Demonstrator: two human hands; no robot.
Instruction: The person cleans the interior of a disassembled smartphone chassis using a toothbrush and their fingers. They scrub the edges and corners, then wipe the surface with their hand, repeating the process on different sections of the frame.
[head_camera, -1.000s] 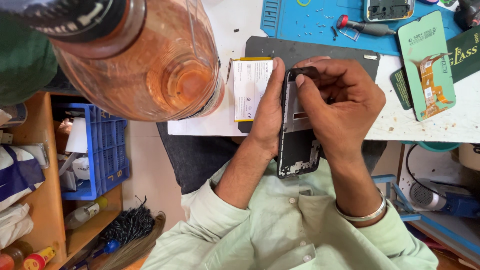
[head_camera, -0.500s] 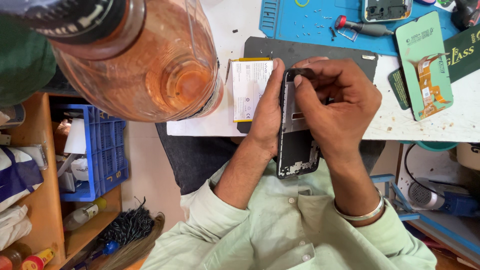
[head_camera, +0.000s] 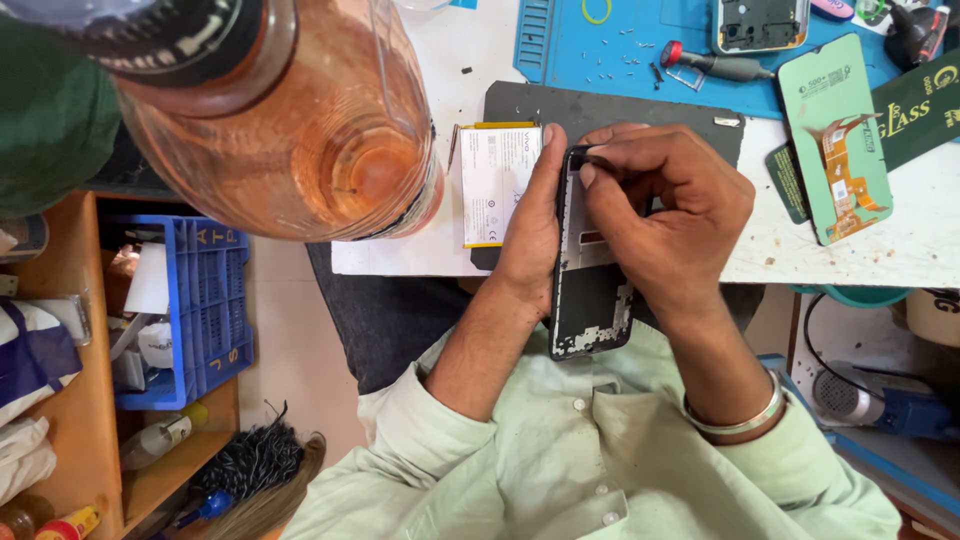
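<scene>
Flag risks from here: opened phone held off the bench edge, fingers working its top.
1. The opened black phone frame is held past the white bench edge by the left hand alone; a slipped grip could drop it.
2. The right hand pinches near the top; force may damage internal parts.

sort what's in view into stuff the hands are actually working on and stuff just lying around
In use:
- opened phone body, held by left hand
- right hand, pinching at its top edge

Lying about:
- white battery
- screwdriver
- green card with orange flex cable
- orange bottle
</scene>
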